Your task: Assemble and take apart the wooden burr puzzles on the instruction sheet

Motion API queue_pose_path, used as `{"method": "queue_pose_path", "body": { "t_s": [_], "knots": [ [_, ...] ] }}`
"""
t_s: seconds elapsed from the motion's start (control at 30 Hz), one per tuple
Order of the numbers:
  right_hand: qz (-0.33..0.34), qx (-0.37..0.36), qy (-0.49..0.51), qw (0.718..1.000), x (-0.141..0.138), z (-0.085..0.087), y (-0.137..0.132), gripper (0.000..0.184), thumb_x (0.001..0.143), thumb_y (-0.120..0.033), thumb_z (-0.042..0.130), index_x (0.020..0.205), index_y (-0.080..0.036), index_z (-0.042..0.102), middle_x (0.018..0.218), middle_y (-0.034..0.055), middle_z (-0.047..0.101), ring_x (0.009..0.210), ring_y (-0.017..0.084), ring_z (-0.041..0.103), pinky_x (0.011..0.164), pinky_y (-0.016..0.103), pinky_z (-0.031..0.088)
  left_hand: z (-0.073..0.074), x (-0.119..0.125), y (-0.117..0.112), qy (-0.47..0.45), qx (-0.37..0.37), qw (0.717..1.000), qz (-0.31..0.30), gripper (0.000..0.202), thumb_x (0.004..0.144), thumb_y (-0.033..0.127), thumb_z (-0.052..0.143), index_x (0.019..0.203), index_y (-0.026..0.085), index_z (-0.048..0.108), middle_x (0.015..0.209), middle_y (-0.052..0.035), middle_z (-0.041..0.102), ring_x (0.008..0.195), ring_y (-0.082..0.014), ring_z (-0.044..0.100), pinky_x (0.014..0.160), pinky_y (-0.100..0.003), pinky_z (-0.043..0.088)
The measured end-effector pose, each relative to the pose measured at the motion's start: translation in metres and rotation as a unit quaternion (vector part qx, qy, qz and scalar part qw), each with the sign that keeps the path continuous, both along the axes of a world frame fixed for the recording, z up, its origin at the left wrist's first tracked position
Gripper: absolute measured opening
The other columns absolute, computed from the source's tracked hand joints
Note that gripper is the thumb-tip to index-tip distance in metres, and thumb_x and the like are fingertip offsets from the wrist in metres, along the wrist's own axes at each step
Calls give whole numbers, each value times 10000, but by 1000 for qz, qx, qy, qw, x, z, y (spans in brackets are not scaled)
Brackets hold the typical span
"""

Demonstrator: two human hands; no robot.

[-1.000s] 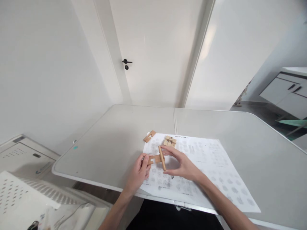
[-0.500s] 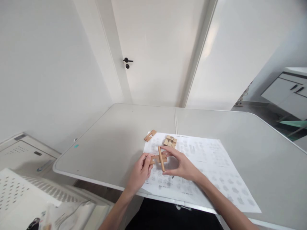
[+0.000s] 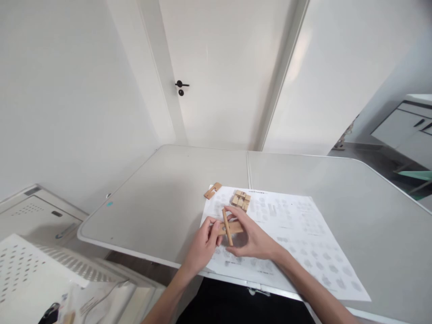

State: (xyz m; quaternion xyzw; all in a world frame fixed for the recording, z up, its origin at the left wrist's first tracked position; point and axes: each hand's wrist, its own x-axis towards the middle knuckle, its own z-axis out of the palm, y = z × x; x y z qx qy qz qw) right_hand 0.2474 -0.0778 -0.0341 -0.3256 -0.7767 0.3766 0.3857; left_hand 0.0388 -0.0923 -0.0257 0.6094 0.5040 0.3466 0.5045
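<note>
My left hand [image 3: 201, 246] is closed on the left end of a flat wooden puzzle piece [image 3: 236, 226] with a hole or slot in it. Crossing that piece, nearly upright, is a second wooden puzzle piece [image 3: 227, 228], seen edge-on. The thumb and fingers of my right hand [image 3: 258, 237] pinch its two ends. The two pieces meet near the slot; whether one passes into the other I cannot tell. Just beyond my hands a cluster of pale wooden blocks [image 3: 240, 200] rests on the printed sheet. A loose notched wooden piece [image 3: 212, 191] lies at the sheet's far left corner.
The large printed paper sheet [image 3: 303, 252] lies on a light grey table [image 3: 151, 198] with a seam across it. White perforated boxes or racks [image 3: 20, 270] stand low at the left. Behind the table is a white door [image 3: 222, 90]; white cabinets [image 3: 401, 128] are at the right.
Both hands have shifted slightly right and down with the pieces. The crossing piece sits nearer my left hand, and more of the flat piece shows to its right. The view has moved slightly.
</note>
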Motion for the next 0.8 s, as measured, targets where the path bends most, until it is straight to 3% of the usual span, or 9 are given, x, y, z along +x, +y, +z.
{"method": "queue_pose_path", "body": {
  "t_s": [0.1, 0.27, 0.6, 0.8],
  "knots": [
    [8, -5, -10, 1000, -1, 2, 0, 937, 778, -299, 868, 1565, -331, 360, 1555, 113, 475, 1410, 324, 505, 1175, 502, 452, 1, 1, -1, 31, 16, 999, -20, 355, 1053, 563, 415, 922, 240, 483, 622, 59, 510, 545, -136, 439, 567, -249, 362],
    [-18, 19, 5, 1000, -2, 3, 0, 858, 753, -221, 842, 1495, -315, 421, 1485, 105, 536, 1354, 316, 557, 1153, 477, 474, -2, 1, -1, 19, 15, 1000, -4, 340, 1056, 551, 413, 931, 241, 475, 631, 62, 494, 543, -132, 428, 552, -246, 349],
    [-5, -47, 18, 999, 3, 3, 0, 870, 760, -254, 880, 1495, -340, 423, 1518, 89, 508, 1339, 310, 549, 1140, 480, 467, 3, 0, -2, -17, 11, 1000, -8, 339, 1045, 558, 459, 956, 233, 489, 604, 76, 487, 519, -110, 374, 523, -221, 323],
    [14, -71, 36, 997, 2, 3, 0, 868, 747, -216, 879, 1485, -346, 441, 1509, 85, 509, 1296, 305, 580, 1114, 470, 489, 4, 0, -2, -7, 14, 999, -29, 318, 1036, 512, 513, 987, 208, 593, 631, 40, 577, 545, -122, 448, 540, -231, 361]
  ]
}}
